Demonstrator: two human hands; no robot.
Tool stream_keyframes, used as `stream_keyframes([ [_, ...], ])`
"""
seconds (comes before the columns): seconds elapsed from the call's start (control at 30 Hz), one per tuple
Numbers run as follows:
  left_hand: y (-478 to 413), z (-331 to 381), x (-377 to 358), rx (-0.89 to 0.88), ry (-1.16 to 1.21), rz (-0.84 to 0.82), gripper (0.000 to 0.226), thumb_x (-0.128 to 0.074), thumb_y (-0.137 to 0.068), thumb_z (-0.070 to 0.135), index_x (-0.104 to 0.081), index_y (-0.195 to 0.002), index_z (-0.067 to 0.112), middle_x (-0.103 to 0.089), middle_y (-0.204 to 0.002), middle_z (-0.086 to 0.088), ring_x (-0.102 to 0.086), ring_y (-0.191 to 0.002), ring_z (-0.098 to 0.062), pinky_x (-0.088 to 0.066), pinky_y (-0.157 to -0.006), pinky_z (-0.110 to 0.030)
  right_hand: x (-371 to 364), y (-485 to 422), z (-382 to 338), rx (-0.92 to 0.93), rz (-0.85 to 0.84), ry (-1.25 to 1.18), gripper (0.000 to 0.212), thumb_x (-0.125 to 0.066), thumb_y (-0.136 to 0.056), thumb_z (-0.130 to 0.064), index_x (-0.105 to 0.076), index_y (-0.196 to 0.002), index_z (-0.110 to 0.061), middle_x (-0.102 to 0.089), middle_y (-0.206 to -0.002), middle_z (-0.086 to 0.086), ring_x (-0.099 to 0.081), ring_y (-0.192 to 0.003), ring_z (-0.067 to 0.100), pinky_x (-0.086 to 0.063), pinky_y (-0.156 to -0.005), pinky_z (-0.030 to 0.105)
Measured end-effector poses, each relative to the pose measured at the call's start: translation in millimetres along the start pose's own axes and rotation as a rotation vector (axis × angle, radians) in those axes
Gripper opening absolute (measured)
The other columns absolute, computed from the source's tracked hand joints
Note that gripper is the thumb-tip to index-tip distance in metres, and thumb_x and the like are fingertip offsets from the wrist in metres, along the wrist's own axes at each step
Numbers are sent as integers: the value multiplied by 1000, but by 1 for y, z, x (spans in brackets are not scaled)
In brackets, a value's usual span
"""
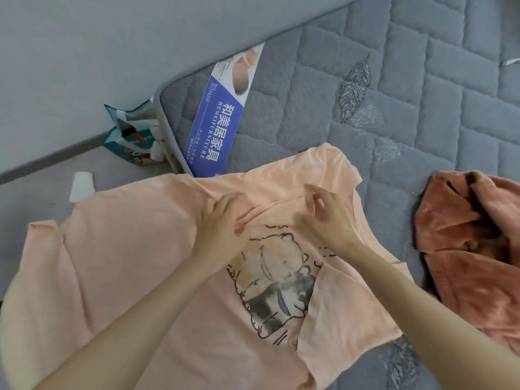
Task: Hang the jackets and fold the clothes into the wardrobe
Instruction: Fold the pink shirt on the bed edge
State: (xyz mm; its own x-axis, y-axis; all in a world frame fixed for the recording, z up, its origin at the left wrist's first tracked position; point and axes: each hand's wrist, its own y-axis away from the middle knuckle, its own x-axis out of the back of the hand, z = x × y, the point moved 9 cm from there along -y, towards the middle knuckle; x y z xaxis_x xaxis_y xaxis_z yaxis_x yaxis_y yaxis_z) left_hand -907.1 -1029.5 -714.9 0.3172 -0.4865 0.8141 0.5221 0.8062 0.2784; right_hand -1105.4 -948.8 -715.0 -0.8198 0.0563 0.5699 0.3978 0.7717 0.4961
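Observation:
A peach T-shirt (135, 249) with a cartoon animal print lies spread on the grey quilted mattress (394, 102), its left part hanging past the mattress edge. My left hand (222, 220) lies flat on the shirt's middle, fingers straight, pressing a crease. My right hand (326, 212) hovers just to the right, above the shirt, with fingers loosely curled and nothing in them. The shirt's right sleeve is folded inward over the print.
A crumpled rust-orange fleece garment (472, 243) lies on the mattress at the right. A blue mattress label (222, 119) sits at the mattress corner. A teal paper bag (135, 133) and a white scrap (81, 185) lie on the grey floor at the left.

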Motion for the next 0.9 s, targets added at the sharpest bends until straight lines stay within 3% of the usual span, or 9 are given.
stream_keyframes([
  [0.1, -5, 13, -16, -26, -97, -126, 46, -56, -82, 24, -51, -127, 31, -50, -126, 11, -38, -114, -23, -26, -94, -34, -15, -8, -11, -13, -90, 134, 54, -68, -81, -22, -50, -131, -26, -50, -121, -4, -46, -117, 14, -38, -103, 32],
  [0.2, 0, 21, -21, -93, -134, -179, 34, -52, -83, 20, -64, -110, 36, -52, -109, 13, -35, -110, -19, -23, -91, -34, -12, -2, -21, 49, -91, 179, 23, -62, -81, -12, -68, -95, -29, -55, -99, -6, -53, -98, 18, -45, -93, 40],
  [0.33, 14, 21, -28, -143, -149, -287, 37, -51, -85, 14, -70, -91, 45, -43, -99, 19, -28, -102, -10, -17, -86, -30, -1, 23, -6, 95, -108, 293, 27, -56, -81, -5, -74, -77, -23, -45, -89, -14, -50, -100, 18, -44, -85, 32],
  [0.43, 11, 27, -19, -129, -149, -253, 37, -50, -87, 8, -71, -83, 38, -45, -97, 19, -36, -106, -13, -21, -91, -31, 14, 38, 22, 27, -32, 318, 22, -54, -82, -6, -72, -81, -20, -48, -91, -9, -48, -99, 19, -38, -79, 27],
  [0.57, -9, 64, -11, -199, -122, -194, 35, -46, -87, 5, -66, -104, 27, -53, -110, 9, -41, -110, -18, -27, -88, -30, 55, 61, 61, -91, 230, 254, 14, -62, -87, -11, -66, -100, -13, -52, -104, 1, -43, -103, 26, -26, -78, 23],
  [0.63, -21, 88, -20, -228, -150, -236, 32, -43, -91, 10, -63, -113, 24, -54, -116, 5, -43, -112, -21, -33, -90, -33, 66, 74, 84, -153, 252, 206, 16, -66, -86, -15, -65, -102, -15, -53, -110, 2, -42, -105, 25, -23, -78, 20],
  [0.73, -30, 111, -48, -104, -191, -404, 29, -38, -97, 23, -55, -119, 16, -54, -123, -2, -49, -112, -27, -41, -91, -38, 76, 97, 118, -243, 250, 211, 19, -66, -83, -14, -63, -102, -17, -52, -112, 4, -41, -105, 26, -30, -86, 28],
  [0.83, -19, 126, -75, 35, -127, -552, 30, -41, -93, 27, -48, -114, 7, -61, -109, -12, -58, -96, -30, -44, -79, -32, 86, 120, 142, -313, 337, 178, 27, -71, -80, -18, -61, -105, -15, -49, -110, 6, -38, -103, 28, -34, -88, 33],
  [0.9, -7, 131, -85, 136, 11, -621, 27, -41, -92, 28, -47, -109, 9, -67, -92, -13, -68, -70, -27, -55, -70, -35, 91, 133, 152, -326, 414, 152, 29, -69, -80, -15, -59, -107, -17, -46, -108, 3, -35, -102, 25, -30, -85, 28],
])
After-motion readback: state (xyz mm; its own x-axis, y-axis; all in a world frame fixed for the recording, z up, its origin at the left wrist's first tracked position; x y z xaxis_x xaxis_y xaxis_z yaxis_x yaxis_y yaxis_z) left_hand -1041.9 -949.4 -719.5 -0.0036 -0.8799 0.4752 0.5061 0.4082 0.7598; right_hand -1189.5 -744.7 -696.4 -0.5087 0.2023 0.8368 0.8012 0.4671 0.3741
